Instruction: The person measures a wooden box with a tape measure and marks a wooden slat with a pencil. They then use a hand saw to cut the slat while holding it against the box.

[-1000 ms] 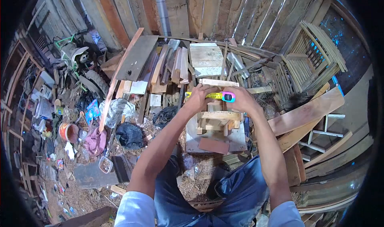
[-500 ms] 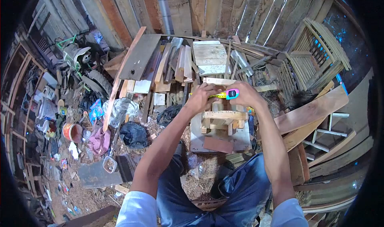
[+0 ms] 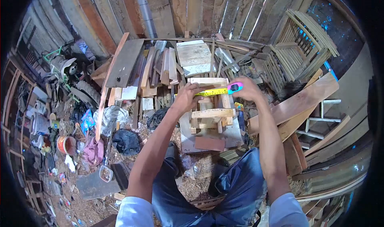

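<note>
A tape measure with a pink and teal case (image 3: pixel 235 87) is gripped in my right hand (image 3: pixel 248 89). Its yellow blade (image 3: pixel 214 92) runs left across a small wooden frame (image 3: pixel 213 114). My left hand (image 3: pixel 186 98) pinches the blade's far end at the frame's left side; the tip itself is hidden by the fingers. The frame has pale side pieces and crossbars and stands on a whitish board (image 3: pixel 188 137). A reddish-brown wooden block (image 3: pixel 209 144) lies on that board, near my knees.
Planks (image 3: pixel 170 65) are stacked behind the frame. A slatted wooden chair (image 3: pixel 298 51) and a long board (image 3: pixel 296 101) stand right. To the left are a dark bag (image 3: pixel 126 142), an orange-white bucket (image 3: pixel 66 145) and a green motorbike (image 3: pixel 66 69). Wood shavings cover the floor.
My right hand has drawn the tape case away from my left hand, so more yellow blade shows between them. The whole view has shifted slightly, moving the scene left.
</note>
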### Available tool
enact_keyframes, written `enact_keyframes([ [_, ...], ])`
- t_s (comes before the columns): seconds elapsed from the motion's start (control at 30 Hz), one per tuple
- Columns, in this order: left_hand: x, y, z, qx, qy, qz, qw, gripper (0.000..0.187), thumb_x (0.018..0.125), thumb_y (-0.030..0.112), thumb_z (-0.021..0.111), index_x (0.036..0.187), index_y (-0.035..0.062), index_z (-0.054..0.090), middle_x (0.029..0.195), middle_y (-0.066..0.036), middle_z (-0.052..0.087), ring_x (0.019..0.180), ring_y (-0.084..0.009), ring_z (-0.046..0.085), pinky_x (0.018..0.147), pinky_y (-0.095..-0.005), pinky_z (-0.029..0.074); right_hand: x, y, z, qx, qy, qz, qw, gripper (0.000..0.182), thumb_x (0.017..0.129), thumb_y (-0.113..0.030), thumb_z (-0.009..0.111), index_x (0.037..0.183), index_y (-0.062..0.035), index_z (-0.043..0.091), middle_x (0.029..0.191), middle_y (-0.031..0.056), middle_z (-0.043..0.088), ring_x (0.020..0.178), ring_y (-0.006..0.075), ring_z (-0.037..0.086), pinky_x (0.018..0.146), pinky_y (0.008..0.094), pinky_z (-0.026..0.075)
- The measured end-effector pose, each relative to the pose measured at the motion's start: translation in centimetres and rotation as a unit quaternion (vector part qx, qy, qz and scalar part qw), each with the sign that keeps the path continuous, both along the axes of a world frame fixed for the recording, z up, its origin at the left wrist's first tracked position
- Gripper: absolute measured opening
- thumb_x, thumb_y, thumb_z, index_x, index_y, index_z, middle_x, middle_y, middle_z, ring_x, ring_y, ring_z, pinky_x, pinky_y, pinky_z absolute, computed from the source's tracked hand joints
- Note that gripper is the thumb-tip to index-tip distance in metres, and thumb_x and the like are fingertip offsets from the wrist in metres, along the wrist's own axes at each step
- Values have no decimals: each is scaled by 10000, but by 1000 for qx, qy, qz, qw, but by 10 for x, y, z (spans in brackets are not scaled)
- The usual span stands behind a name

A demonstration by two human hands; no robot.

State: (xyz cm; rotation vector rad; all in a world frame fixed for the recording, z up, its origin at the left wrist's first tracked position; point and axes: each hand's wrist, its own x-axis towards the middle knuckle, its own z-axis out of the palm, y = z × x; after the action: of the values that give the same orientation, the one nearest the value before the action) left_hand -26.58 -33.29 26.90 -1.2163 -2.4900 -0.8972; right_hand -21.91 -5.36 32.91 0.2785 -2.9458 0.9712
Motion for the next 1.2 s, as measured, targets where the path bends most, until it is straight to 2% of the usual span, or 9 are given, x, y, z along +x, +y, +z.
enact_keyframes([
  [0.07, -3, 2, -4, -2, 20, 3, 1000, 340, 754, 136, 696, 1085, 69, 667, 1018, -92, 633, 930, -310, 555, 834, -407, 464, 6, 15, -4, 19, 6, -59, 998, 433, 585, -185, 797, 983, -64, 678, 958, 142, 639, 914, 310, 621, 829, 372, 489],
  [0.17, -6, 6, -1, -30, 5, 7, 1000, 347, 785, 136, 674, 1124, 63, 655, 1084, -94, 620, 1007, -292, 525, 901, -412, 412, 14, 24, -6, 16, 25, -127, 991, 481, 579, -186, 796, 1011, -44, 639, 993, 162, 609, 936, 332, 601, 846, 388, 480],
  [0.2, -7, 7, -3, -43, 3, 14, 999, 354, 794, 139, 672, 1139, 59, 650, 1107, -104, 616, 1031, -295, 515, 927, -417, 398, 15, 24, -9, 17, 42, -126, 991, 469, 583, -182, 792, 1002, -44, 635, 989, 160, 604, 942, 334, 596, 848, 392, 478],
  [0.33, -11, 13, -6, -39, 91, 50, 994, 301, 789, 141, 653, 1087, 100, 674, 1045, -22, 614, 1009, -234, 510, 879, -386, 386, 18, 18, -8, 17, 86, -145, 986, 413, 604, -161, 768, 965, -38, 611, 981, 159, 579, 970, 348, 569, 861, 409, 467],
  [0.43, -9, 15, -2, -41, 95, 69, 992, 306, 785, 136, 656, 1089, 115, 681, 1007, -33, 600, 987, -253, 502, 868, -395, 401, 19, 17, -7, 8, 110, -160, 981, 404, 606, -155, 758, 957, -30, 602, 976, 169, 575, 953, 361, 572, 856, 415, 468],
  [0.57, -14, 14, -10, 21, 31, 59, 998, 308, 776, 117, 663, 1082, 118, 693, 993, -54, 588, 965, -273, 498, 865, -410, 409, 14, 12, -6, 5, 153, -158, 975, 419, 603, -138, 751, 972, -10, 598, 977, 176, 574, 933, 371, 574, 855, 416, 472],
  [0.67, -20, 14, -19, 43, 38, 52, 997, 307, 767, 105, 671, 1073, 111, 699, 994, -55, 586, 954, -280, 496, 869, -412, 405, 10, 10, -2, 7, 137, -156, 978, 413, 608, -133, 745, 974, -6, 601, 973, 177, 576, 945, 369, 574, 864, 409, 471],
  [0.8, -19, 15, -14, 50, -17, 60, 997, 330, 756, 79, 700, 1085, 106, 696, 1025, -68, 607, 973, -278, 500, 901, -382, 396, 1, 12, -16, 20, 161, -156, 974, 488, 631, -137, 740, 1069, -18, 562, 1053, 178, 553, 1014, 373, 549, 900, 413, 457],
  [1.2, -14, 18, -6, 36, -27, 71, 996, 333, 749, 52, 699, 1077, 103, 703, 1005, -74, 613, 960, -272, 506, 894, -371, 407, 6, 3, -15, 26, 61, -94, 993, 566, 735, -134, 761, 1227, -91, 487, 1202, 161, 500, 1146, 375, 497, 964, 423, 420],
])
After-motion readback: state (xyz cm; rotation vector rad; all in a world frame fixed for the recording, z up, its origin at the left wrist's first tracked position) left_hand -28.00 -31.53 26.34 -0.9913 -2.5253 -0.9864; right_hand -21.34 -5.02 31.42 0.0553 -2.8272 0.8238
